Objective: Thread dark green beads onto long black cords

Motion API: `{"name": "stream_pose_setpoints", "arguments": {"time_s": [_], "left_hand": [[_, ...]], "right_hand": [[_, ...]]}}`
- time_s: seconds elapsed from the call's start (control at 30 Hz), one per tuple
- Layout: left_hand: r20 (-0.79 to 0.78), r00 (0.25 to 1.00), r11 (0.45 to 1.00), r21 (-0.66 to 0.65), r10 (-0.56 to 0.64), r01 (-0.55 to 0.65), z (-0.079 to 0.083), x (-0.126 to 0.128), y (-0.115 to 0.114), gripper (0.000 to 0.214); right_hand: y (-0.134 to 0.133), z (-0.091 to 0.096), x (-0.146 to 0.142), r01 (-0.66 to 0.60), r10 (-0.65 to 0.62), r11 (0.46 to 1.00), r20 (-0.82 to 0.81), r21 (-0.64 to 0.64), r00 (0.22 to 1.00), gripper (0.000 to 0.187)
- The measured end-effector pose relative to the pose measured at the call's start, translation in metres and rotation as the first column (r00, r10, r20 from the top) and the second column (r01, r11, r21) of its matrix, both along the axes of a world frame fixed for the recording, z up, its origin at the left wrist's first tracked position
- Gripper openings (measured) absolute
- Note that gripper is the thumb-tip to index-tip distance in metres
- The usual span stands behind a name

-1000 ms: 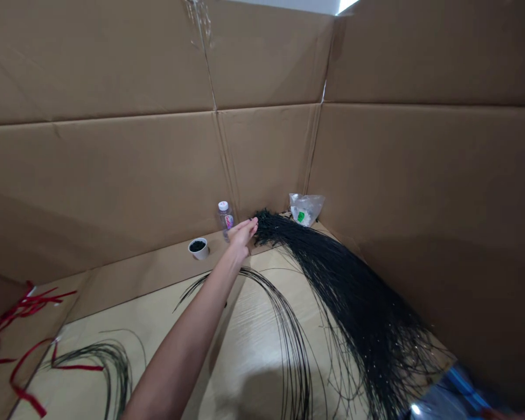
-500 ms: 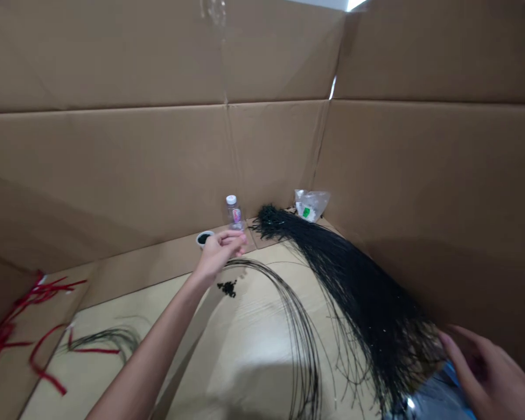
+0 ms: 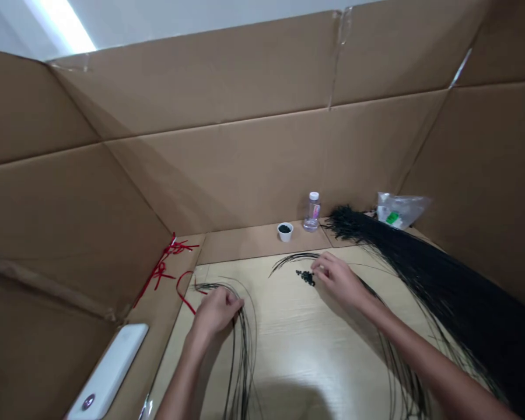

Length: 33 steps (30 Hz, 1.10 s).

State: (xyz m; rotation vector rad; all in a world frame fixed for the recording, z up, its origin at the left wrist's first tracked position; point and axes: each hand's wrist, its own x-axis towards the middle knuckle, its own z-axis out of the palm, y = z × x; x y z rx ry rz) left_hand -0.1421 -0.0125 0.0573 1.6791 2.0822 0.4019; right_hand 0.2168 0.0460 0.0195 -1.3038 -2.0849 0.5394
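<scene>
My left hand [image 3: 216, 310] is curled over a thin bundle of black strands [image 3: 240, 350] lying on the pale wooden table [image 3: 297, 350], left of centre. Farther back, my right hand [image 3: 339, 279] reaches out with its fingers loosely stretched. Its fingertips sit right beside a small pile of black beads [image 3: 306, 277]. A second thin sheaf of black strands [image 3: 289, 259] arcs under and behind that hand. A large thick bundle of black strands [image 3: 441, 280] lies along the right side, apart from both hands.
Cardboard walls [image 3: 245, 163] enclose the table on three sides. At the back stand a small white cup of black bits [image 3: 284, 231], a small clear bottle [image 3: 312, 211] and a plastic bag [image 3: 398, 209]. Red ribbons [image 3: 164, 265] lie at the left, a white device [image 3: 109, 373] near the left front.
The view has swung left. My left hand drew back from the big bundle's head onto the left strands; a bead pile appeared on the table, and my right hand reached to it.
</scene>
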Motion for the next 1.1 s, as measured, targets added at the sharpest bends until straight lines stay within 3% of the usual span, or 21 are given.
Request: {"name": "stream_pose_setpoints", "arguments": {"time_s": [0.1, 0.17, 0.4, 0.5, 0.67, 0.77, 0.9, 1.0, 1.1], "left_hand": [[-0.078, 0.997, 0.999, 0.051, 0.013, -0.009, -0.006, -0.004, -0.022, 0.029], [-0.054, 0.995, 0.995, 0.058, 0.082, -0.078, -0.007, -0.006, -0.035, 0.029], [0.062, 0.959, 0.951, 0.128, 0.277, -0.283, -0.019, -0.022, -0.065, 0.03], [0.08, 0.95, 0.93, 0.192, 0.302, -0.312, -0.022, -0.03, -0.058, 0.03], [0.017, 0.949, 0.935, 0.169, 0.314, -0.312, -0.021, -0.022, -0.015, 0.031], [-0.136, 0.961, 0.97, 0.062, 0.242, -0.235, -0.023, -0.007, 0.021, 0.037], [-0.218, 0.954, 0.977, -0.023, 0.203, -0.214, -0.025, 0.004, 0.056, 0.031], [-0.263, 0.949, 0.976, -0.08, 0.175, -0.202, -0.022, 0.001, 0.071, 0.032], [-0.288, 0.948, 0.977, -0.123, 0.132, -0.174, -0.018, -0.003, 0.079, 0.029]], "right_hand": [[0.044, -0.007, -0.026, -0.018, 0.024, 0.999, 0.235, -0.028, 0.972, 0.019], [0.061, -0.011, -0.033, -0.02, 0.038, 0.998, 0.383, -0.052, 0.923, 0.019], [0.07, -0.026, -0.03, -0.048, 0.074, 0.997, 0.559, -0.061, 0.826, 0.024], [0.07, -0.032, -0.026, -0.057, 0.058, 0.998, 0.6, -0.02, 0.798, 0.022], [0.068, -0.024, -0.02, 0.035, -0.09, 0.985, 0.333, 0.168, 0.939, 0.018], [0.061, 0.002, -0.016, 0.162, -0.193, 0.938, 0.073, 0.307, 0.979, 0.017], [0.043, 0.065, -0.003, 0.362, -0.259, 0.809, -0.272, 0.464, 0.927, 0.017], [0.021, 0.124, 0.008, 0.487, -0.203, 0.706, -0.512, 0.514, 0.835, 0.016], [-0.009, 0.177, 0.014, 0.505, -0.008, 0.716, -0.717, 0.482, 0.697, 0.015]]}}
